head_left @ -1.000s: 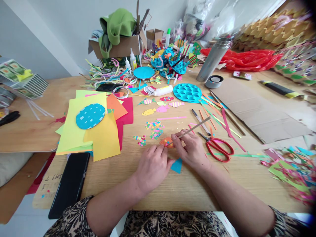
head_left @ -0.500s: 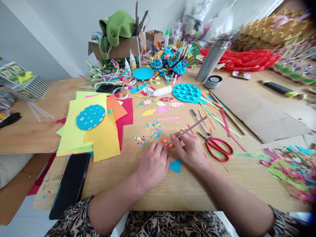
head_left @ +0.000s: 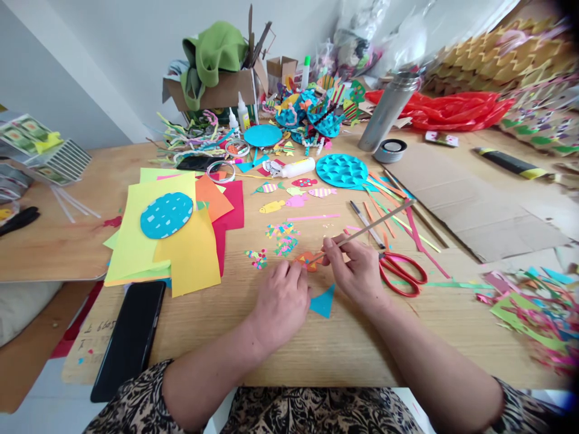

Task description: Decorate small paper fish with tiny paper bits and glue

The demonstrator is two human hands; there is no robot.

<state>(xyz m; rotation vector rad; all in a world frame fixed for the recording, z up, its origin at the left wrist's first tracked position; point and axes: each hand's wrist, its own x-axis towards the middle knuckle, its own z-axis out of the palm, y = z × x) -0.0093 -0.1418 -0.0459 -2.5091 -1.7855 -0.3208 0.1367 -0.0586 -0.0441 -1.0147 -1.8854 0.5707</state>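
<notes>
A small orange paper fish [head_left: 312, 260] with coloured bits on it lies on the table. My left hand [head_left: 281, 298] has its bent fingers together, the fingertips pressing the fish's left edge. In a pinch, my right hand [head_left: 356, 271] holds a thin wooden stick [head_left: 380, 224], its lower tip at the fish and its long end slanting up to the right. Just below lies a blue paper scrap [head_left: 322, 303]. Tiny coloured paper pieces [head_left: 286, 243] and dots [head_left: 257, 258] lie in small heaps beyond my left hand. Red-handled scissors [head_left: 404, 274] are partly hidden by my right hand.
Several finished paper fish [head_left: 296, 199] lie ahead, near a white glue bottle [head_left: 298, 167] and a blue scaled disc [head_left: 342, 170]. Coloured sheets [head_left: 194, 265] and a phone [head_left: 129, 340] are at left. A steel flask [head_left: 389, 111], cardboard [head_left: 479, 205] and paper shreds [head_left: 529, 319] are at right.
My right hand has moved a little right with the stick, uncovering more of the orange fish and covering the scissor blades. My left hand stays about where it was.
</notes>
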